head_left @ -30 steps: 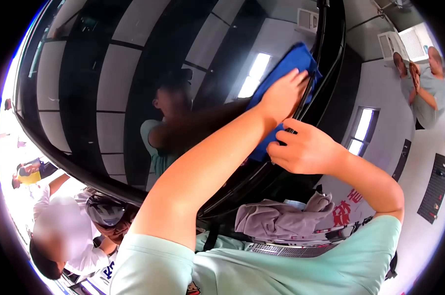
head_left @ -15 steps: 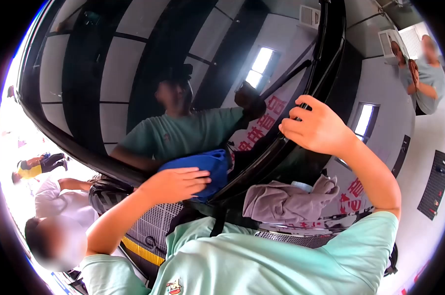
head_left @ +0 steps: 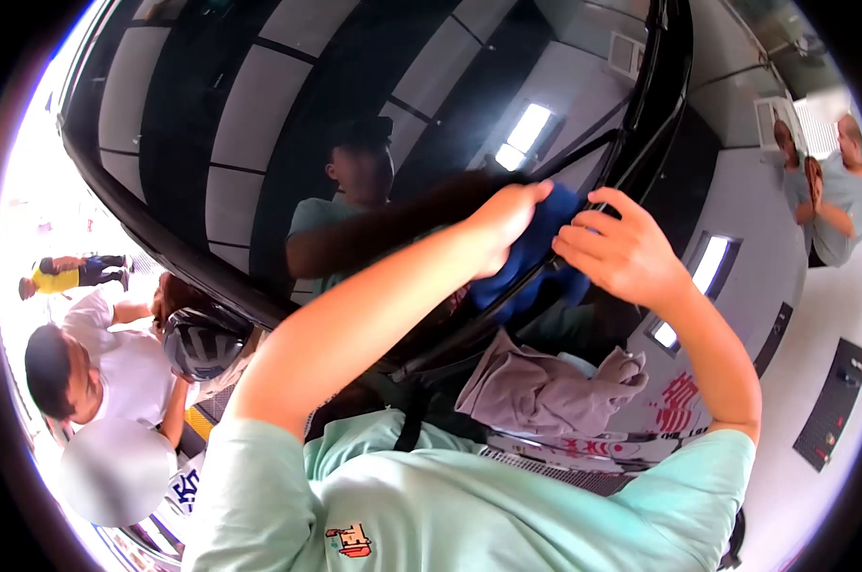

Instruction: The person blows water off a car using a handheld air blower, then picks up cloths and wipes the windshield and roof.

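Observation:
A glossy dark windshield (head_left: 288, 143) fills the upper middle and mirrors the ceiling and a person. My left hand (head_left: 512, 219) presses a blue cloth (head_left: 550, 214) against the glass beside a black wiper (head_left: 631, 157), its fingers closed on the cloth. Close by on the right, my right hand (head_left: 626, 250) has its fingers curled around the wiper, near the cloth's edge. Part of the blue cloth lies behind the wiper and the right fingers. Below both hands, a crumpled grey-mauve cloth (head_left: 545, 386) rests at the lower edge of the glass.
A person in a white shirt (head_left: 131, 367) sits or crouches at the left, beside a dark helmet-like object (head_left: 202, 343). Another person in yellow (head_left: 59, 276) is farther off. At the right, a person in grey (head_left: 841, 205) stands near a wall with a black perforated panel (head_left: 828, 405).
My left hand has moved up and to the right across the glass with the blue cloth, reaching the wiper by my right hand. The right hand stays near the same spot; the view has shifted slightly.

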`<state>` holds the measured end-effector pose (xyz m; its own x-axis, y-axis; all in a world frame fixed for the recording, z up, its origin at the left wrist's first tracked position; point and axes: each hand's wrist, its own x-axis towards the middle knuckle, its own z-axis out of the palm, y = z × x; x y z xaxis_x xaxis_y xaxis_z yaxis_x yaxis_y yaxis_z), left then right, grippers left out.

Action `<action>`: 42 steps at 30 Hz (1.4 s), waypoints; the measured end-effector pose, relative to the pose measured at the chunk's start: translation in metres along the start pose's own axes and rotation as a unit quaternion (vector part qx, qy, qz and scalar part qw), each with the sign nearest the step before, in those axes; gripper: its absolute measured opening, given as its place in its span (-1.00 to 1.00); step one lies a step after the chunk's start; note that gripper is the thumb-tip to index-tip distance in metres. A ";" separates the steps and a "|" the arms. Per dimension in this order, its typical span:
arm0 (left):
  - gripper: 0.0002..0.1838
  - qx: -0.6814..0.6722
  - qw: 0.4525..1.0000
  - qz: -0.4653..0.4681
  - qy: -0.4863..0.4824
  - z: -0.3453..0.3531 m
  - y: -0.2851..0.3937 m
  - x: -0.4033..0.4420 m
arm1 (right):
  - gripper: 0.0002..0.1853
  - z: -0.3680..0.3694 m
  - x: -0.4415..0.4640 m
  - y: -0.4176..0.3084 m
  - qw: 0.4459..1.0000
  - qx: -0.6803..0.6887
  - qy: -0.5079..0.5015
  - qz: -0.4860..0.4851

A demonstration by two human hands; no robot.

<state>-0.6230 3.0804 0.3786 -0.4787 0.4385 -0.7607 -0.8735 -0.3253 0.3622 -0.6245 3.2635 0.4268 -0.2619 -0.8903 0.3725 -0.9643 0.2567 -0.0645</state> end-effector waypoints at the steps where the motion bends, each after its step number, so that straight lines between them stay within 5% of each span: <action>1: -0.54 0.027 0.999 0.007 -0.029 0.016 0.017 0.018 | -0.82 0.001 -0.003 -0.001 1.000 0.001 0.004 0.001; 6: -0.40 0.168 0.982 0.081 -0.017 0.037 0.033 0.089 | -0.80 0.008 -0.001 -0.005 1.000 -0.012 -0.009 0.010; 8: -0.43 0.264 0.963 -0.036 -0.035 0.020 0.034 0.046 | -0.80 0.008 -0.002 -0.007 1.000 -0.017 0.000 0.013; 9: -0.47 0.190 0.973 -0.022 -0.128 -0.011 0.020 0.038 | -0.79 0.008 -0.001 -0.007 0.999 -0.030 0.008 0.020; 10: -0.51 0.170 0.983 -0.044 -0.061 -0.021 0.014 0.014 | -0.79 0.009 0.000 -0.007 0.999 -0.029 0.010 0.016; 15: -0.54 0.034 0.995 -0.077 -0.053 -0.101 -0.044 -0.077 | -0.78 0.018 0.008 -0.002 0.999 -0.025 0.025 -0.002; 17: -0.53 0.041 0.983 -0.173 -0.041 -0.113 -0.051 -0.112 | -0.78 0.019 0.008 -0.003 1.000 -0.028 0.001 -0.003; 22: -0.52 0.210 0.973 -0.038 -0.088 -0.117 -0.067 -0.131 | -0.80 0.021 0.009 -0.003 0.999 -0.030 -0.010 -0.010; 25: -0.64 0.422 0.899 0.095 -0.073 -0.086 -0.058 -0.102 | -0.78 0.015 0.012 -0.007 0.998 -0.041 -0.041 -0.016; 30: -0.54 0.401 0.865 0.301 -0.018 -0.058 -0.063 -0.034 | -0.77 0.004 0.016 -0.016 0.997 -0.049 -0.060 0.007; 34: -0.61 0.504 0.830 0.239 -0.005 -0.074 -0.077 -0.070 | -0.78 0.007 0.018 -0.017 0.996 -0.056 -0.074 0.013; 36: -0.62 0.527 0.833 0.168 -0.015 -0.085 -0.076 -0.103 | -0.63 0.005 0.021 -0.018 0.994 -0.045 -0.091 0.032; 42: -0.63 0.439 0.888 0.138 -0.015 -0.125 -0.094 -0.179 | -0.65 -0.020 0.022 -0.021 0.993 -0.047 -0.085 0.063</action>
<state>-0.4439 2.9271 0.4135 -0.6759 0.4697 -0.5680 -0.4487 0.3491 0.8227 -0.6091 3.2457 0.4552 -0.3905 -0.8975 0.2050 -0.9178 0.3969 -0.0107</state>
